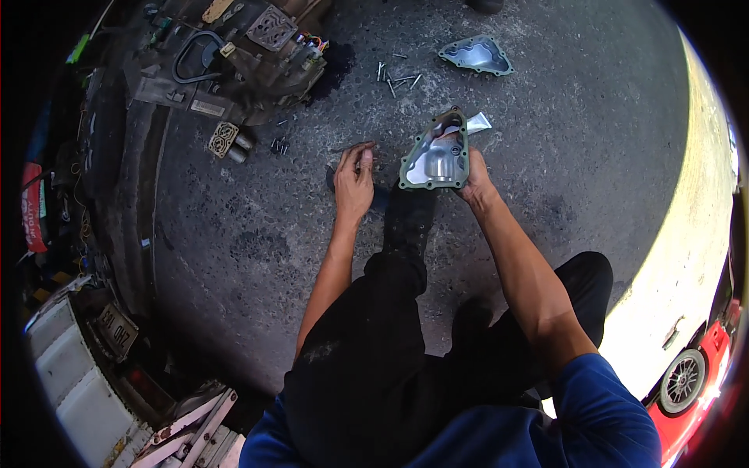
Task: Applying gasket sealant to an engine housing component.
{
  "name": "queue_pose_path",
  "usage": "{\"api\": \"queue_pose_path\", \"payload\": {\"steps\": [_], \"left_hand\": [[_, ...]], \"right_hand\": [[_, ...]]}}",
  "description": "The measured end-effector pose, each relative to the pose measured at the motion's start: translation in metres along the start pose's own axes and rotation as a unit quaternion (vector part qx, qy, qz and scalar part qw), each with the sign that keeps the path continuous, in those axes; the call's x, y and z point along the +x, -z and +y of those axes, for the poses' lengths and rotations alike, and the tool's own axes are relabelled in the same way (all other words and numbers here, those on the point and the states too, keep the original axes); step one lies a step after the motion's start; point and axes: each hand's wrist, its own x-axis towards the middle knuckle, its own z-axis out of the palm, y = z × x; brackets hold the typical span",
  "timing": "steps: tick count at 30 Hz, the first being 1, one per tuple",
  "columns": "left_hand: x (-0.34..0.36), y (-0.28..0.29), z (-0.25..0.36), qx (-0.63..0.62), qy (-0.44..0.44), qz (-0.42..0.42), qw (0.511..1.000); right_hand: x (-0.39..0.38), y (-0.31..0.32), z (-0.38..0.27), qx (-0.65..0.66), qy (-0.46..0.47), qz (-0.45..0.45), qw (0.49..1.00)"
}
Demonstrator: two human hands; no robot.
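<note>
My right hand [474, 178] is closed on the right edge of a hollow cast-metal cover [442, 161], its bright inner side facing up. Greenish material lines the cover's rim, which has bolt holes along it. Just beyond that hand a white tube-like piece [478, 122] sticks out beside the cover; whether the hand also holds it I cannot tell. To the left, my left hand [355, 184] is held above the floor, apart from the cover. Its fingers are stretched forward and look apart, with the tips partly unclear.
A second metal cover [477, 56] lies on the concrete at the far right. Bolts [398, 79] are scattered left of it, with more bolts [280, 146] near a small metal part [226, 140]. Greasy machinery [234, 58] stands far left. A red car [694, 390] is at right.
</note>
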Motion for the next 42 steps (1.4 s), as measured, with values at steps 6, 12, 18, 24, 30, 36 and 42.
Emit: {"api": "queue_pose_path", "payload": {"steps": [6,12,18,24,30,36,42], "left_hand": [[-0.042,-0.005,-0.01,-0.565,0.107,-0.082,0.814],[-0.035,-0.007,-0.002,-0.56,0.122,-0.069,0.817],[-0.032,-0.013,-0.009,-0.633,0.105,-0.008,0.767],[-0.026,-0.007,-0.013,-0.669,0.113,-0.028,0.734],[-0.011,-0.001,0.006,-0.647,0.09,-0.042,0.756],[-0.011,-0.005,0.008,-0.619,0.066,-0.048,0.781],[-0.02,-0.003,-0.014,-0.587,0.149,-0.081,0.792]], "right_hand": [[0.02,-0.053,0.028,0.001,-0.03,0.029,0.999],[0.039,-0.072,0.041,-0.05,-0.008,0.005,0.999],[0.043,-0.086,0.055,-0.047,0.0,-0.016,0.999],[0.027,-0.103,0.052,-0.066,0.014,-0.013,0.998],[0.023,-0.105,0.041,-0.074,0.027,-0.004,0.997],[0.012,-0.109,0.043,-0.038,0.035,0.0,0.999],[0.004,-0.11,0.045,-0.002,0.041,0.005,0.999]]}}
